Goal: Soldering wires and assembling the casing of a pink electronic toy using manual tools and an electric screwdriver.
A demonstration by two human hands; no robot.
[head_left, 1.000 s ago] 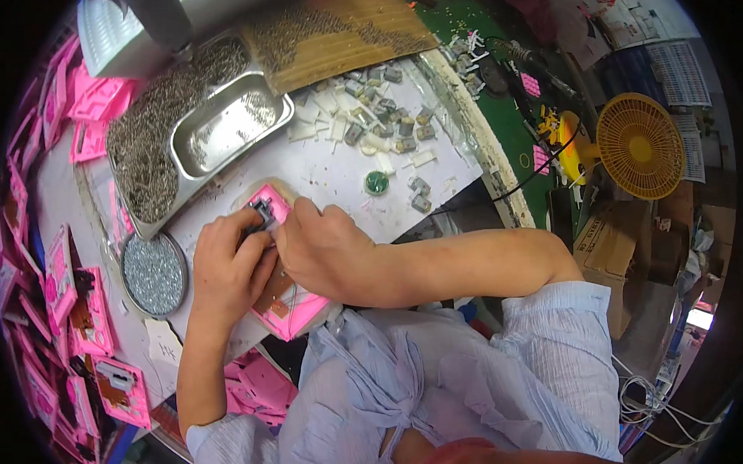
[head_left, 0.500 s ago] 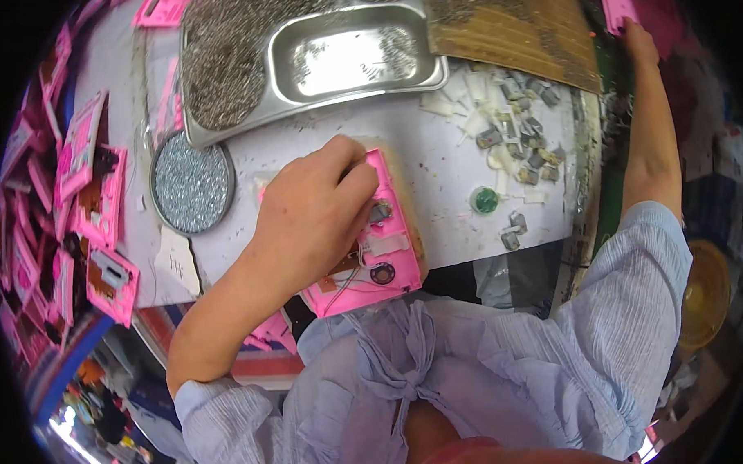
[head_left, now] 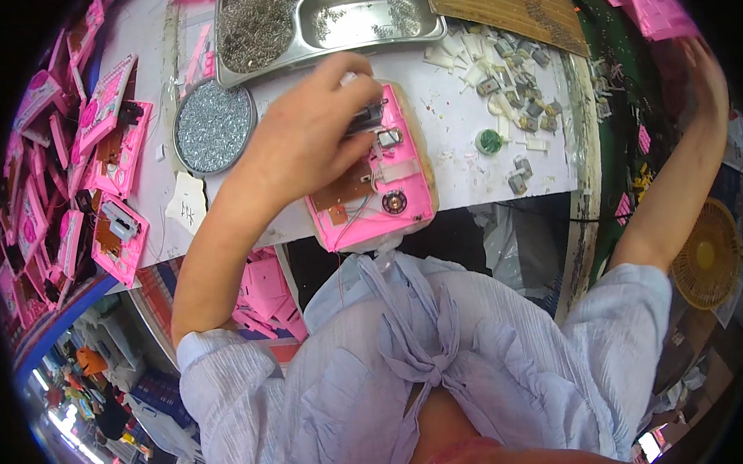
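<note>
My left hand (head_left: 302, 132) rests over a pink plastic housing (head_left: 403, 206), its fingers curled round a dark grey part (head_left: 366, 118) that they largely hide. The housing lies open-side up on a pale, padded-looking base. Inside it show a brown circuit board (head_left: 341, 194), thin wires, a small metal part (head_left: 389, 138) and a round dark component (head_left: 394, 202). Out at the far right, my right hand (head_left: 704, 77) reaches up with its fingertips at the lower edge of a pink plastic shell (head_left: 658, 8). Blur softens these fingers, but they appear to grip the edge.
A steel tray (head_left: 320, 58) of small screws stands at the back, beside brown cardboard (head_left: 519, 10). Left of my hand sits a round dish (head_left: 214, 127) of silvery bits. Small grey-and-white motors (head_left: 505, 84) lie scattered at right. Pink housings (head_left: 111, 159) pile up at far left.
The view has shifted, so the table sits higher and further right. My right hand has moved outward and back toward me, the pink shell's edge with it. My left hand stays at the housing.
</note>
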